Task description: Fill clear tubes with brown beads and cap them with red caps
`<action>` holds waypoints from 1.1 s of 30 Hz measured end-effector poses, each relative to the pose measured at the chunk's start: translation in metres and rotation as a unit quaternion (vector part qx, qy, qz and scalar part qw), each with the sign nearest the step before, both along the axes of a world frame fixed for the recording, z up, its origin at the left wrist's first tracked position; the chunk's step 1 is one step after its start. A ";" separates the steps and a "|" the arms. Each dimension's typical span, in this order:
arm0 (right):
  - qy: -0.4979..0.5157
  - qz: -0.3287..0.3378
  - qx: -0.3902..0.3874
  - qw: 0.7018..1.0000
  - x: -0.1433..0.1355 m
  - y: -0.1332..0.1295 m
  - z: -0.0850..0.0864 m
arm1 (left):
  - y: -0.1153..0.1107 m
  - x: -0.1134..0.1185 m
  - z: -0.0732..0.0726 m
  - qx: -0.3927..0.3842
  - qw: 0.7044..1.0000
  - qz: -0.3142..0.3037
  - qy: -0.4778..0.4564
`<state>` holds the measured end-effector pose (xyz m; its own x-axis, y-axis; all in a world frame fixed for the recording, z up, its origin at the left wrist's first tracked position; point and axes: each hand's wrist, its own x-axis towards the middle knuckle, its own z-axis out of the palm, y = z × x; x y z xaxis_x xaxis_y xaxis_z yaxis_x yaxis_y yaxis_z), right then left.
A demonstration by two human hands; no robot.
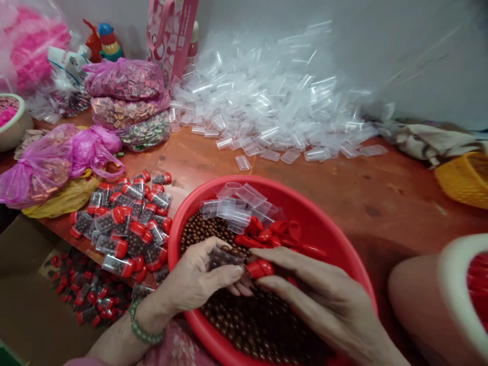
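Over a red basin [274, 183], my left hand [194, 279] is closed round a clear plastic tube [224, 258] with small brown balls inside. My right hand [328, 295] pinches a red cap [260, 268] close to the tube's open end; whether they touch I cannot tell. Shiny brown balls [244, 320] fill much of the basin. Towards its back lie several empty clear tubes [232, 208] and a cluster of loose red caps [270, 235].
Left of the basin is a heap of filled, red-capped tubes [129, 218], with more in a box [23, 264] below the table edge. A large pile of clear tubes [274, 107] lies behind. Pink bags [125, 81], a yellow basket [465, 178] and a pale tub [423, 295] stand around.
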<state>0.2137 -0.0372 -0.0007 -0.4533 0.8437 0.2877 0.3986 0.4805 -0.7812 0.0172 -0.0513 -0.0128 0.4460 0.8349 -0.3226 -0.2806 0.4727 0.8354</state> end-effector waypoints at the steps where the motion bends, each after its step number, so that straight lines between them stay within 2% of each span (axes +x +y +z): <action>1: 0.025 -0.036 -0.031 0.999 -0.001 0.001 0.000 | 0.001 -0.002 0.002 0.029 0.998 0.007 0.054; 3: 0.064 -0.093 -0.071 0.991 -0.003 0.002 0.002 | 0.001 -0.004 0.005 0.087 0.984 0.012 0.158; 5: 0.068 -0.094 -0.071 0.991 -0.005 0.004 0.004 | 0.002 -0.005 0.007 0.108 0.976 -0.006 0.190; 9: 0.040 -0.041 -0.020 0.998 -0.010 0.007 0.007 | 0.002 -0.004 0.006 0.082 0.987 -0.035 0.134; 17: -0.016 -0.001 0.050 0.999 -0.019 0.007 0.011 | 0.004 -0.007 0.003 0.088 0.989 -0.021 0.113; 21: -0.049 -0.011 0.063 0.997 -0.007 0.006 0.012 | 0.006 -0.009 0.002 0.039 0.995 0.008 0.095; 25: -0.052 -0.025 0.053 0.997 0.000 0.005 0.012 | 0.007 -0.009 0.000 0.050 0.995 0.007 0.085; 30: 0.029 -0.082 0.036 0.996 -0.021 0.003 0.009 | 0.008 -0.005 -0.001 0.040 0.999 0.016 0.033; 33: 0.040 -0.072 0.043 0.996 -0.034 0.003 0.006 | 0.008 -0.003 -0.002 0.031 0.999 0.014 0.013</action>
